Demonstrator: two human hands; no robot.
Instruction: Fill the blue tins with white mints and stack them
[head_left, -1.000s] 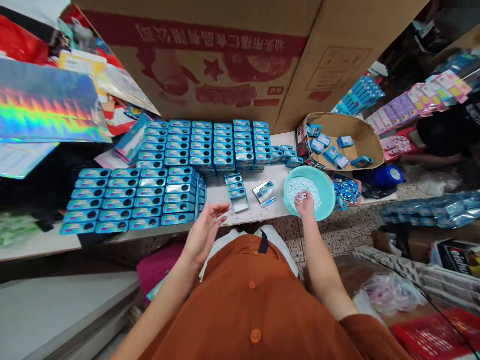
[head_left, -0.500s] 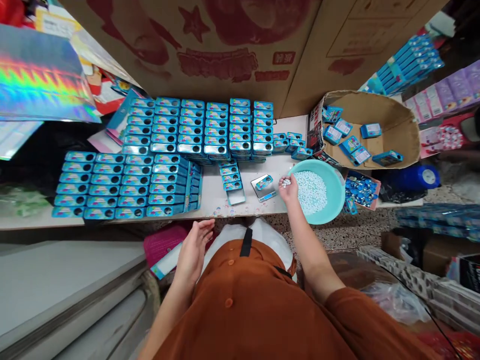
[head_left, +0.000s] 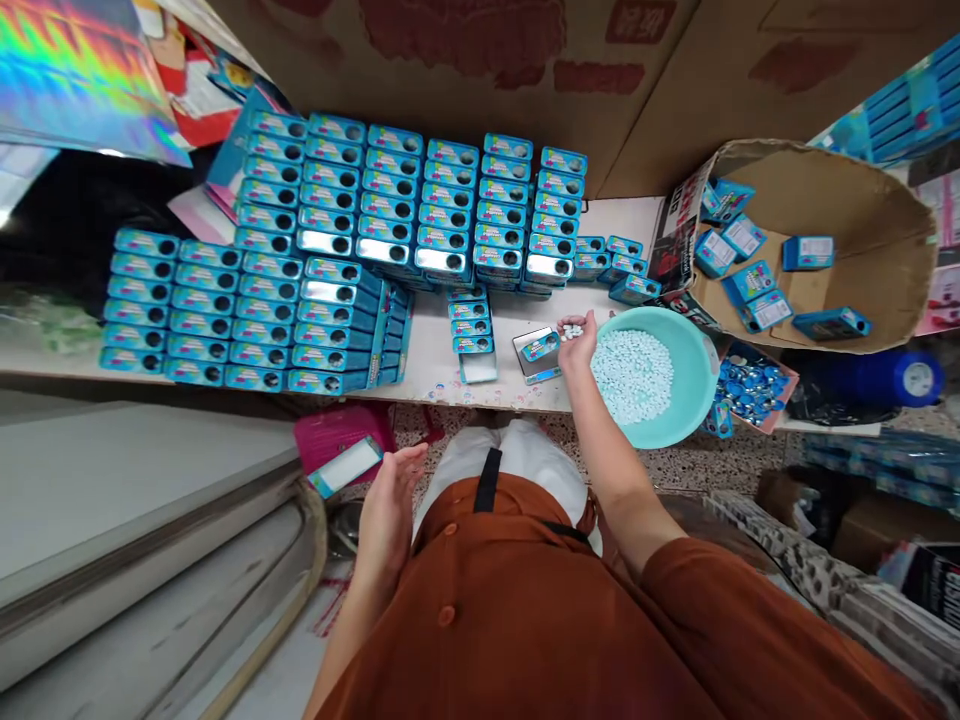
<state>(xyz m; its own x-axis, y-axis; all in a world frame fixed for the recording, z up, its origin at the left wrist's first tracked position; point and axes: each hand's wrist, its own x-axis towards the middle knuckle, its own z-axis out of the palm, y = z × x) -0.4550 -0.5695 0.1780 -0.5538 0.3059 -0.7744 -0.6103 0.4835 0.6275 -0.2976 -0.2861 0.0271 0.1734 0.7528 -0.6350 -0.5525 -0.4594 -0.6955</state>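
Observation:
My right hand (head_left: 577, 345), palm up with curled fingers, holds several small white pellets (head_left: 573, 331) beside the left rim of a turquoise basin (head_left: 694, 375). More white pellets (head_left: 634, 372) lie in that basin. Just left of the hand, a small blue-labelled tin (head_left: 540, 346) rests on a shiny metal piece (head_left: 529, 368) on the table. Further left stands a short row of blue tins (head_left: 471, 327) with a pale open one (head_left: 478, 368) at its near end. My left hand (head_left: 394, 495) is in front of the table edge, fingers apart, with nothing in it.
Stacked blue tins (head_left: 277, 290) fill the table's left side. At the right, a cut-down cardboard box (head_left: 892, 220) holds several blue packs, near a tray of blue round pieces (head_left: 752, 385). A large carton (head_left: 510, 75) rises behind. A pink bag (head_left: 337, 432) lies below the left edge.
The head view has shifted, so the table things sit higher and look larger. My right hand still holds pellets beside the basin. My left hand remains empty.

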